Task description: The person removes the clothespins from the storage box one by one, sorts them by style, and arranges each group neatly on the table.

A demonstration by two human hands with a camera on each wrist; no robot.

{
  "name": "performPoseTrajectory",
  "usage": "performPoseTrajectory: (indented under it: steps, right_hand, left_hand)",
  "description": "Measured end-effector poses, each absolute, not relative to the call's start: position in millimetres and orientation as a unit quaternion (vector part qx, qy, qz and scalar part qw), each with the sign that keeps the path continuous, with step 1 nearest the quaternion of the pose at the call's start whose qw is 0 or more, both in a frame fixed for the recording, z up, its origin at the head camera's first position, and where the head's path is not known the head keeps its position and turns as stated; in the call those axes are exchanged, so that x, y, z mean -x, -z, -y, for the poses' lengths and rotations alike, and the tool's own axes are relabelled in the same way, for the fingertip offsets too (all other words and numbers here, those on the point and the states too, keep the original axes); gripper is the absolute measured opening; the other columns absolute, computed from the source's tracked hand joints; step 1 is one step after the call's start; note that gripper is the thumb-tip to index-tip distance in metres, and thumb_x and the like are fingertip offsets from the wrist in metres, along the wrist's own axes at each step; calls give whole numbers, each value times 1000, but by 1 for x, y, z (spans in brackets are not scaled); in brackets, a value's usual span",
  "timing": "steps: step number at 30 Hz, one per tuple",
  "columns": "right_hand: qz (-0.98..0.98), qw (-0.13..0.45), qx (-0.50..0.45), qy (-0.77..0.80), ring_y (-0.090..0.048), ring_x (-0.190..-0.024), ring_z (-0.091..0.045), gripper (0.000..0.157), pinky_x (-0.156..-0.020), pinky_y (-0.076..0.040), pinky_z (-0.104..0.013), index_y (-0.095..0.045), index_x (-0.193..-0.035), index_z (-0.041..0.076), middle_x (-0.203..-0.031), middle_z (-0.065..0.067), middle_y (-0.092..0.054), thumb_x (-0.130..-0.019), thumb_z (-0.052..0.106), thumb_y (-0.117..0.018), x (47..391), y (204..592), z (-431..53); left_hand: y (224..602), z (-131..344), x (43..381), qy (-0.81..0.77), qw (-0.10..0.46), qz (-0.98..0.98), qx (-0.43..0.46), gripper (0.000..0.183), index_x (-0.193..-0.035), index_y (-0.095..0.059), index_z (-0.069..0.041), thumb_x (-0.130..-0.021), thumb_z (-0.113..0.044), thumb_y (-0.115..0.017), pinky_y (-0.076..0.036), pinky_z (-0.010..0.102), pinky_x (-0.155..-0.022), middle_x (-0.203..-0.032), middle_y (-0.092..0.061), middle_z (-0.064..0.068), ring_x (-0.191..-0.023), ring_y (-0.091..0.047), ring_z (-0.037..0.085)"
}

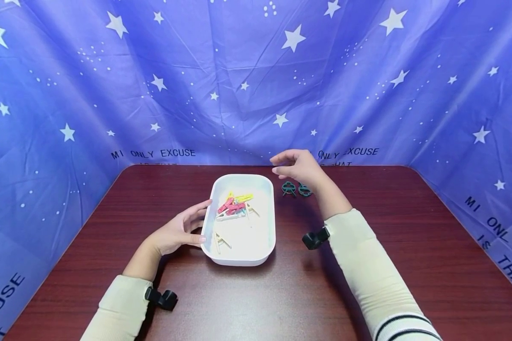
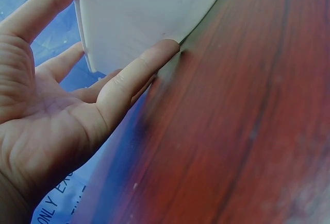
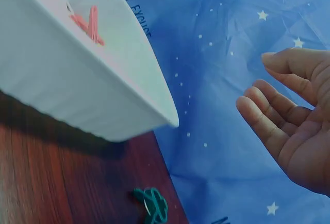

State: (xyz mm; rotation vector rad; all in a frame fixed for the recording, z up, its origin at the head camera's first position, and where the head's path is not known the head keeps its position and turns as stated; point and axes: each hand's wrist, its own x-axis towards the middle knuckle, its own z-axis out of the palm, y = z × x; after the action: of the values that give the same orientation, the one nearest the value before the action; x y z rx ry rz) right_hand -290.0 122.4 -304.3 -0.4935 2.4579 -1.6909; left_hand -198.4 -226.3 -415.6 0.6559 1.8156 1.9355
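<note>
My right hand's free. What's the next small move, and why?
I'd probably lower the right hand toward the green clip nearer the white tray: the hand is empty and raised close by, that clip lies on the table outside the tray, and the left hand touches the tray's side, which may help steady it.

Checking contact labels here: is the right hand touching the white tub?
Apart. The right wrist view shows blue backdrop between the fingers of the right hand and the white tub.
</note>
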Motion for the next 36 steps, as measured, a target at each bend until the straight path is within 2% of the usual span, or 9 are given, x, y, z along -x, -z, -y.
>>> performPoseTrajectory:
  steps: [6,13,19,25,29,36]
  right_hand:
    - [-814,82,185,544,-67,-92,-34,28,-80,-56,-39,-69,-112,1,-115,-13,-68,-85,5,-74,288,303,-107]
    - [-821,104,210,521,-65,-93,-22,26,-80,-56,-41,-71,-110,4,-111,-14,-68,-84,4,-74,290,310,-92]
    - [-822,127,223,509,-66,-95,-23,28,-78,-57,-38,-72,-110,4,-111,-12,-68,-83,3,-74,293,316,-79]
    - [-821,147,245,494,-67,-94,-21,30,-75,-57,-33,-71,-112,-1,-113,-19,-68,-83,2,-75,299,322,-65]
    - [-819,168,254,487,-67,-96,-22,33,-79,-57,-35,-69,-115,-4,-115,-21,-67,-83,2,-75,304,327,-56]
    - [-828,199,250,461,-64,-97,-21,33,-84,-55,-38,-70,-114,-2,-112,-18,-68,-81,-2,-74,308,341,-46]
  left_hand:
    - [416,226,198,-692,199,-651,-238,99,-155,-16,-4,-78,-3,-79,-53,44,-86,-151,-25,29,-128,-38,46]
    - [416,226,198,-693,200,-651,-238,99,-155,-16,-5,-78,-2,-78,-54,44,-85,-152,-24,29,-127,-39,46]
    - [414,226,198,-694,202,-650,-236,99,-156,-16,-5,-78,-3,-78,-54,44,-84,-152,-23,30,-127,-40,45]
    - [414,225,198,-694,206,-650,-233,99,-156,-16,-5,-79,-1,-77,-54,44,-85,-151,-24,30,-128,-38,46]
    - [414,226,198,-692,203,-653,-233,99,-156,-16,-6,-79,-5,-78,-53,42,-87,-151,-25,29,-130,-35,47]
    - [416,226,199,-690,204,-652,-237,99,-156,-16,-6,-79,-5,-78,-53,43,-87,-150,-25,29,-131,-34,48]
